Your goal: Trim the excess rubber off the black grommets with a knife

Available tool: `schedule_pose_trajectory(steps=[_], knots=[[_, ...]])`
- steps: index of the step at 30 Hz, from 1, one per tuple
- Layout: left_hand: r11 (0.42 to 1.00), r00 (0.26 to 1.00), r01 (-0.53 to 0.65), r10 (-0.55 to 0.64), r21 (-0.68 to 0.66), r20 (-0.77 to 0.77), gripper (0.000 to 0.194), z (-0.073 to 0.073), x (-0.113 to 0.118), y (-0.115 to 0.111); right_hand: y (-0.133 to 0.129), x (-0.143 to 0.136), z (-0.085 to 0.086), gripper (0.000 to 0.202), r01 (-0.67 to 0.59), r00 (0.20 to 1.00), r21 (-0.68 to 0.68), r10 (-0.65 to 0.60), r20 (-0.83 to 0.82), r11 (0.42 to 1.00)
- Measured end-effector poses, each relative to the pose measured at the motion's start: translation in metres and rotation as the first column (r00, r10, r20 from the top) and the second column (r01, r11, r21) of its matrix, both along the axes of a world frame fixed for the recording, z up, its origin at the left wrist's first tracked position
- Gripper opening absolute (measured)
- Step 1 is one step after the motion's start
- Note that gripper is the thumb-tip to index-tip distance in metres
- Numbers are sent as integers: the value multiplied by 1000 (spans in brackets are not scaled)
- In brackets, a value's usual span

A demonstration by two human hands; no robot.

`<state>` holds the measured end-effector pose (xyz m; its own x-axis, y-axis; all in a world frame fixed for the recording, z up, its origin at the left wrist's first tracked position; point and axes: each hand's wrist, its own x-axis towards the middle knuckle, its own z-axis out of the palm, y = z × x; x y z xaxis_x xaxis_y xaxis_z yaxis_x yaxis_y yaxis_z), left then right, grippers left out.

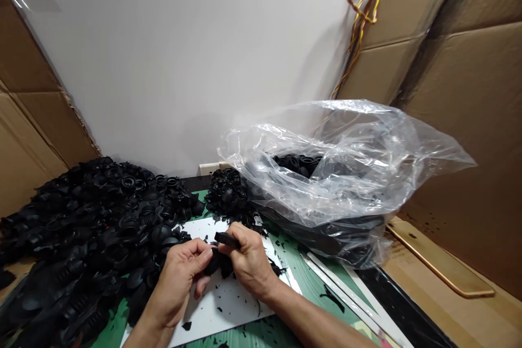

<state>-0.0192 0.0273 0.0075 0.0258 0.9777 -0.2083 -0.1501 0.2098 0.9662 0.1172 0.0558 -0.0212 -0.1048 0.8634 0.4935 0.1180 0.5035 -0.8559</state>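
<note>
Low in the middle, my left hand [185, 269] pinches a small rounded black rubber part [212, 263] between thumb and fingers. Close beside it, my right hand [249, 258] is closed around a black stick-like object [226, 240] whose end shows above the fist; its kind I cannot make out. Both hands are over a white sheet [222, 312] scattered with black scraps. Dark material shows between the hands, partly hidden by the fingers.
A large heap of black rubber parts [101, 217] covers the left side. A smaller black pile [228, 190] lies behind the hands. An open clear plastic bag [346, 190] holds black parts. Metal strips [350, 288], a gold phone [442, 258] and cardboard walls [468, 136] are to the right.
</note>
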Motion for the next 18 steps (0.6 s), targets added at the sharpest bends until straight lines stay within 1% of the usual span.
schedule_pose_trajectory(steps=[1,3,4,5,7,9,12,15,18], knots=[[1000,1000,9,-9,3,-7,38,1,-1,-2,3,1,0,19,29,1000,-21,-29,-2,999],[999,999,52,-52,0,-13,36,4,-1,-6,12,6,-2,17,142,990,-85,-143,-5,986],[997,997,71,-71,-7,2,35,6,-1,-8,17,10,-3,17,246,968,-139,-250,-10,959],[997,997,72,-72,-13,26,34,7,-1,-9,22,14,-4,16,293,954,-162,-298,-11,942],[1000,995,18,-18,-4,96,32,8,0,-10,29,19,-7,17,327,943,-165,-333,-6,930],[999,986,-43,40,16,164,30,7,0,-7,31,19,-8,19,306,952,-142,-306,22,941],[996,966,-88,87,-5,242,31,3,-2,-3,24,12,-8,20,221,973,-105,-212,89,969],[990,950,-134,141,-43,279,33,0,-3,-2,16,8,-6,15,114,987,-74,-105,118,991],[982,939,-172,186,-72,291,35,-1,-3,-2,12,10,-3,11,60,993,-14,-59,98,998]])
